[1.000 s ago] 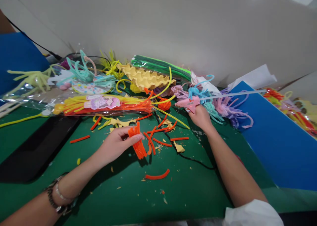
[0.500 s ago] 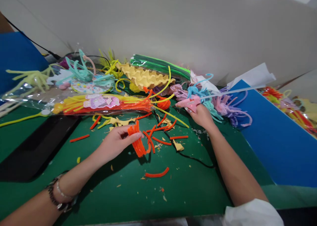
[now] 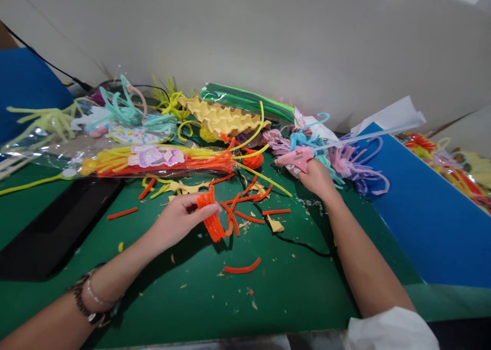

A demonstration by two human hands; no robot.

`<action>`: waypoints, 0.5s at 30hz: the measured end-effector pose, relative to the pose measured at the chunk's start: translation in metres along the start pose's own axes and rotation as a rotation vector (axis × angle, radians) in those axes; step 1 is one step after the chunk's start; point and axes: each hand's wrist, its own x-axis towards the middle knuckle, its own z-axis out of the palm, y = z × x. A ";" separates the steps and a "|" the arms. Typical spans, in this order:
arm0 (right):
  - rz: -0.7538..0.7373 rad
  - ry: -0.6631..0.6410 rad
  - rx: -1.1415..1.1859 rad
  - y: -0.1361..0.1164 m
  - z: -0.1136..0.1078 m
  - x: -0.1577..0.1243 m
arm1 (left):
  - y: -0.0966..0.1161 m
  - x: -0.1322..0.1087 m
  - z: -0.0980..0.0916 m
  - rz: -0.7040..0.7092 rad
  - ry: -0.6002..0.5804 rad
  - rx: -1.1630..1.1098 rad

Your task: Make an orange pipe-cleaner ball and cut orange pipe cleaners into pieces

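Note:
Between the thumb and fingers of my left hand (image 3: pixel 184 214) is a bundle of bent orange pipe cleaners (image 3: pixel 213 222), raised a little over the green table (image 3: pixel 169 309). My right hand (image 3: pixel 317 178) is wrapped round a pink hot glue gun (image 3: pixel 295 158), whose nozzle points left. A long translucent glue stick (image 3: pixel 356 141) sticks out of its back to the right. Short cut orange pipe cleaners (image 3: pixel 249 217) lie scattered between my hands, and one curved orange piece (image 3: pixel 243 266) rests closer to me.
A black tablet-like slab (image 3: pixel 57 232) lies on the left. Behind are a bag of yellow and orange pipe cleaners (image 3: pixel 169 160), a yellow egg-crate piece (image 3: pixel 222 117), green pipe cleaners (image 3: pixel 245 102) and purple ones (image 3: pixel 356 163). A blue panel (image 3: pixel 441 212) stands right. A black cord (image 3: pixel 303 246) crosses the table.
My right hand has shifted the glue gun very slightly to the right. My left hand keeps the orange bundle in nearly the same place.

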 end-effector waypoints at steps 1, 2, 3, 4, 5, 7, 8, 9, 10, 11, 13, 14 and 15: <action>0.009 0.009 -0.014 -0.001 -0.001 -0.001 | 0.000 0.000 0.000 -0.001 0.000 0.002; 0.013 0.018 -0.032 -0.002 -0.002 -0.001 | 0.000 0.000 0.000 -0.001 0.001 0.001; 0.011 0.029 -0.054 -0.003 -0.003 -0.002 | 0.000 0.000 0.000 -0.003 0.001 -0.001; 0.002 0.040 -0.079 -0.003 -0.004 -0.003 | 0.000 0.000 0.000 -0.005 0.002 -0.005; -0.009 0.052 -0.104 -0.004 -0.004 -0.003 | 0.000 0.000 0.000 -0.006 0.004 -0.010; -0.026 0.074 -0.145 -0.004 -0.005 -0.004 | 0.000 0.000 0.000 -0.007 0.007 -0.021; -0.029 0.079 -0.154 -0.004 -0.005 -0.004 | 0.000 0.000 0.000 -0.008 0.008 -0.028; -0.028 0.079 -0.159 -0.004 -0.005 -0.004 | 0.000 0.000 0.000 -0.010 0.008 -0.035; -0.025 0.076 -0.160 -0.004 -0.005 -0.004 | 0.000 0.000 0.000 -0.014 0.009 -0.043; -0.020 0.072 -0.159 -0.004 -0.005 -0.004 | 0.001 0.000 0.000 -0.019 0.011 -0.052; -0.010 0.069 -0.159 -0.004 -0.005 -0.004 | 0.000 0.001 0.000 -0.030 0.015 -0.071; -0.004 0.070 -0.161 -0.004 -0.006 -0.004 | 0.000 0.001 0.000 -0.034 0.017 -0.079; 0.001 0.072 -0.163 -0.004 -0.006 -0.004 | 0.000 0.000 0.000 -0.039 0.019 -0.088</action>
